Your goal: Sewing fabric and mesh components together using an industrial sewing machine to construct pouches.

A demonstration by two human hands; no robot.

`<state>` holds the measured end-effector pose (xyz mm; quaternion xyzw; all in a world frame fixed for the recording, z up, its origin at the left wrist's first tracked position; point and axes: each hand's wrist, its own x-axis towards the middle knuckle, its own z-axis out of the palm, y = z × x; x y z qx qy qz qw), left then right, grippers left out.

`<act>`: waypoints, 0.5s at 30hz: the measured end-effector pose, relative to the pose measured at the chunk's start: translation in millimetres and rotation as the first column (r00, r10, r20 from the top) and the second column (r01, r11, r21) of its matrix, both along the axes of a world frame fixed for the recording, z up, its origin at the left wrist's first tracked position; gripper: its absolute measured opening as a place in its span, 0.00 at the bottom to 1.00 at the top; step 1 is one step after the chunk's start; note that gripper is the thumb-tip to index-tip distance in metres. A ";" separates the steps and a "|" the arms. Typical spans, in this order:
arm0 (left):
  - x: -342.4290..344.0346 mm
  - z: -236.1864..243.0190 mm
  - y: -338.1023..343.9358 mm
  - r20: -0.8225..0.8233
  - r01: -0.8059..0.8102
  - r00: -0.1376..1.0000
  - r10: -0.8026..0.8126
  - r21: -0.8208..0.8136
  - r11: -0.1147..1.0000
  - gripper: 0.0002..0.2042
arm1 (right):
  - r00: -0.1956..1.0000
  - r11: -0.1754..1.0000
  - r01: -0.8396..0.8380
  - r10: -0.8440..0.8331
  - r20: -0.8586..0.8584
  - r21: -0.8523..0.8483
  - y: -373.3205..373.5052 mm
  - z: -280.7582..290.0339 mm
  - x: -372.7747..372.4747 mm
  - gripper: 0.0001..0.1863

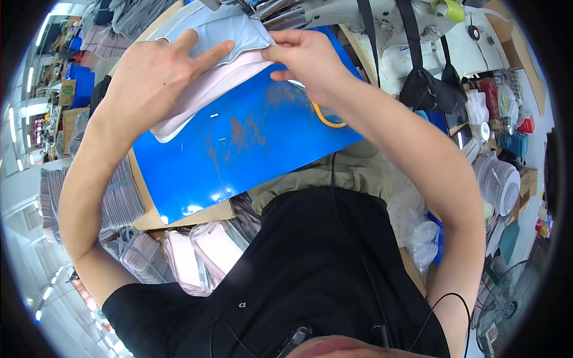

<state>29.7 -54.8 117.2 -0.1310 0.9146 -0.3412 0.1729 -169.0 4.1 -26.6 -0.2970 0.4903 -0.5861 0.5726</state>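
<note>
Pinching layered blue-and-pink fabric at its corner, with long axis directed down-left from right grip; laying left grip palm-down across fabric, with fingers spread.

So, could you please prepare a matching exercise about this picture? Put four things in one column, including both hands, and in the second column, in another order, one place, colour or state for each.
Column one
1. Left hand
2. Right hand
3. Work surface
4. Bag

Column two
A. Black, hanging by straps at the picture's upper right
B. At the right end of the light blue fabric
C. Over the left part of the fabric, a finger stretched out
D. Bright blue, with brownish marks

Right pairs: 1-C, 2-B, 3-D, 4-A
</note>
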 end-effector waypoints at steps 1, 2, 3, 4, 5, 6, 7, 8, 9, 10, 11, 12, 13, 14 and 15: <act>0.0 0.9 -3.0 -0.002 0.030 1.000 -0.030 0.023 0.999 0.30 | 1.000 1.000 -0.001 0.001 0.000 0.000 1.2 -1.4 -1.1 0.18; -0.1 1.2 -5.5 -0.003 0.028 1.000 -0.028 0.022 0.999 0.30 | 0.999 0.999 -0.031 0.031 0.022 0.009 1.8 -2.8 -2.3 0.19; -0.2 1.4 -7.5 0.010 0.017 1.000 -0.018 0.035 0.999 0.33 | 0.997 0.998 -0.063 0.062 0.043 0.019 2.2 -4.1 -3.8 0.20; 0.1 3.0 -8.1 0.025 0.002 1.000 -0.004 0.045 0.999 0.37 | 0.997 0.998 -0.069 0.068 0.044 0.016 2.5 -4.4 -4.4 0.20; -0.5 5.0 -7.3 0.025 -0.004 1.000 0.003 0.043 0.999 0.37 | 0.995 0.997 -0.076 0.075 0.071 0.007 2.6 -4.5 -5.3 0.19; -1.5 7.4 -5.3 0.024 0.009 1.000 -0.010 0.053 0.999 0.36 | 0.992 0.997 -0.083 0.083 0.097 -0.002 2.8 -4.4 -5.3 0.18; -2.1 9.9 -4.8 0.022 0.021 1.000 -0.022 0.062 0.998 0.36 | 0.991 0.996 -0.091 0.092 0.095 -0.006 3.1 -3.5 -3.6 0.18; -2.4 11.9 -4.7 0.020 0.012 1.000 -0.013 0.057 0.998 0.36 | 0.989 0.998 -0.064 0.064 0.135 -0.004 4.1 -2.6 -1.4 0.17; -2.4 13.5 -4.5 0.025 -0.004 1.000 0.002 0.082 0.997 0.35 | 0.984 0.999 -0.038 0.037 0.173 -0.001 2.1 -2.4 0.0 0.16; -4.5 13.7 -4.7 0.025 -0.017 1.000 0.014 0.111 0.994 0.35 | 0.985 0.999 -0.047 0.046 0.166 -0.001 -1.6 -3.6 -0.4 0.16; -7.2 14.6 -6.5 0.017 -0.025 1.000 0.024 0.112 0.993 0.35 | 0.978 1.000 -0.007 0.009 0.208 -0.011 -6.1 -4.9 0.7 0.15; -10.1 15.6 -9.2 0.021 -0.016 1.000 0.014 0.090 0.996 0.35 | 0.968 0.999 0.032 -0.026 0.249 -0.020 -10.6 -5.2 1.5 0.13; -11.2 16.0 -9.1 0.030 -0.011 1.000 0.009 0.070 0.997 0.36 | 0.970 1.000 0.019 -0.014 0.244 -0.017 -13.2 -4.2 3.6 0.13; -12.2 14.7 -9.2 0.024 -0.023 0.999 0.022 0.073 0.997 0.36 | 0.965 0.999 0.040 -0.036 0.259 -0.010 -15.8 -2.9 5.4 0.12; -13.3 13.0 -9.4 -0.004 -0.022 1.000 0.022 0.060 0.998 0.35 | 0.960 0.998 0.062 -0.059 0.274 -0.002 -16.9 -1.8 5.6 0.11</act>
